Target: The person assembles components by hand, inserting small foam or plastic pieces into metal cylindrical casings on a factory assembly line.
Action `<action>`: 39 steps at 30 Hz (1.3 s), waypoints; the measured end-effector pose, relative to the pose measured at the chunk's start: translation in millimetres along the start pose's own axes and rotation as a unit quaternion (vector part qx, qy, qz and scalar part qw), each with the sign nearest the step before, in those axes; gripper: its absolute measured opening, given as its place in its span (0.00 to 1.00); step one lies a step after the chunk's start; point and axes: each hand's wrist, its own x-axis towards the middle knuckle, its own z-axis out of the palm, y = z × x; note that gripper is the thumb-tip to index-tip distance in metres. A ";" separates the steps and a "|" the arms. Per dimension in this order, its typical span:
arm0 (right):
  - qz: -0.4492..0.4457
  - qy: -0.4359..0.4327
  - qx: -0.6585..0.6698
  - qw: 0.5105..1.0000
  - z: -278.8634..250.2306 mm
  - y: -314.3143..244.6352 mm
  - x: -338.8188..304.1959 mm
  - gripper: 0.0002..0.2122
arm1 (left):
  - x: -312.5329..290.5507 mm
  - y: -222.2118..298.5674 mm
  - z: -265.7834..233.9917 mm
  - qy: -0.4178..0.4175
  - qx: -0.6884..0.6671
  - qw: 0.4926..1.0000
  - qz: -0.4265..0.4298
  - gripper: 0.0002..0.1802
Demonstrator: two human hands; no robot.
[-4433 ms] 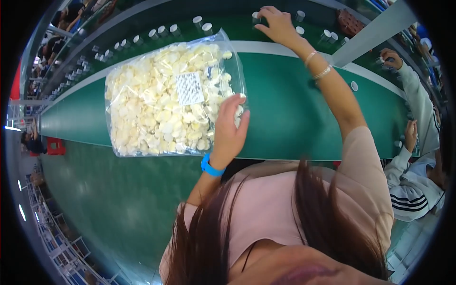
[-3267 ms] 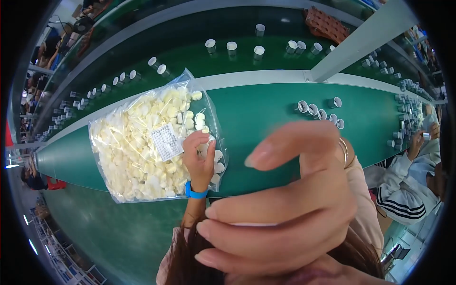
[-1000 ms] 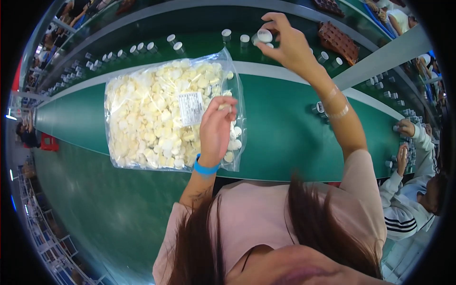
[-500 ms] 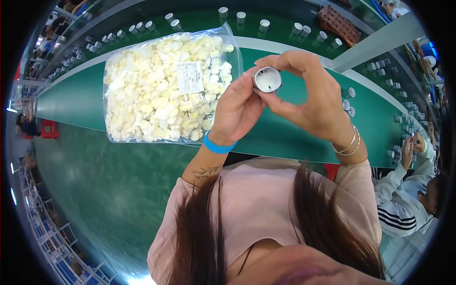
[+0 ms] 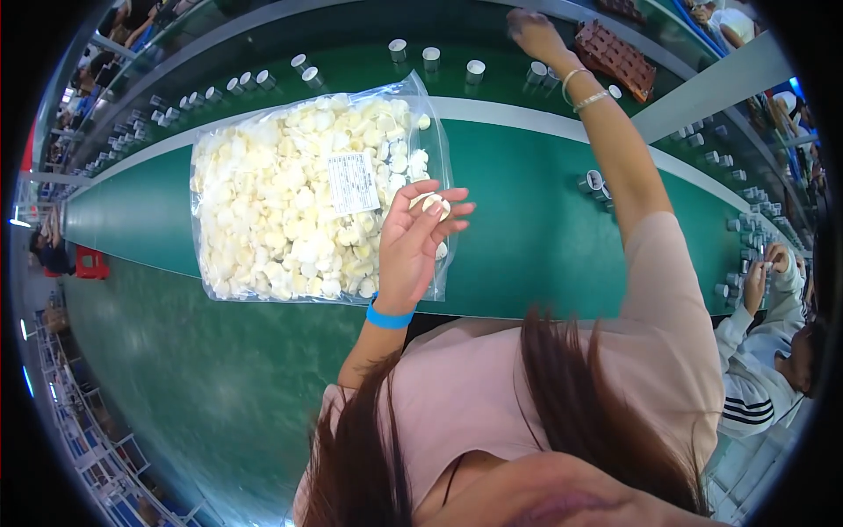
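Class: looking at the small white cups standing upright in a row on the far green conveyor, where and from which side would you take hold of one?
Grip a white cup by its round side wall, coming from above. It stands upright, open rim up, with gaps to its neighbours for fingertips.

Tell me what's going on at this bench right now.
A person stands at a green workbench. The left hand holds a small white piece in its fingertips, over the open end of a clear bag of white pieces. The right hand is stretched out to the far green belt, among a row of small grey-white cups; what its grip holds cannot be seen. Another person works on the right.
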 end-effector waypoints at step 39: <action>0.048 -0.010 0.332 0.942 -231.0 -136.5 -313.9 0.11 | 42.9 -94.3 79.8 -0.379 0.156 0.884 -0.225 0.30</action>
